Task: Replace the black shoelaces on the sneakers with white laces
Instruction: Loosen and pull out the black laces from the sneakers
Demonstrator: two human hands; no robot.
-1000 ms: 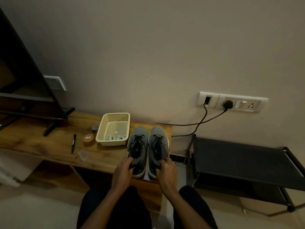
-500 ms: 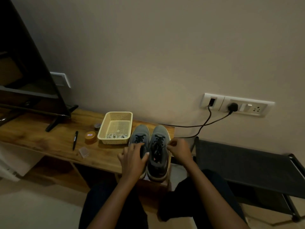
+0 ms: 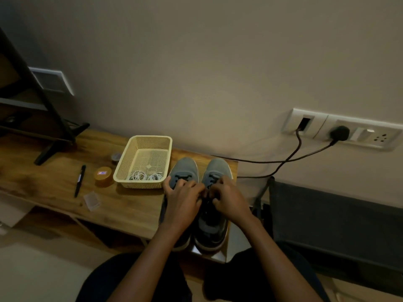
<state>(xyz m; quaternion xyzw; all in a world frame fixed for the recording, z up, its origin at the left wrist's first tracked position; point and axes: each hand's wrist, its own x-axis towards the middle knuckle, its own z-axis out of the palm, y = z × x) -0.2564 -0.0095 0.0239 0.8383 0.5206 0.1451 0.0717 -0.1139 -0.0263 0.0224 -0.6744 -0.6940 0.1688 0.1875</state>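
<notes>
Two grey sneakers (image 3: 184,168) side by side at right end of wooden tabletop (image 3: 122,205), toes toward wall, black laces (image 3: 182,177) threaded through both. Left hand (image 3: 183,202) and right hand (image 3: 230,199) over the lacing, fingers curled inward and meeting near the gap between the pair; grip of each narrow, hold on a lace not discernible. White laces (image 3: 144,176) coiled in cream basket (image 3: 130,165) just left of sneakers; pen (image 3: 79,180) and tape roll (image 3: 103,175) further left.

Dim, warm light — soft focus, edges bowed by the wide lens.
</notes>
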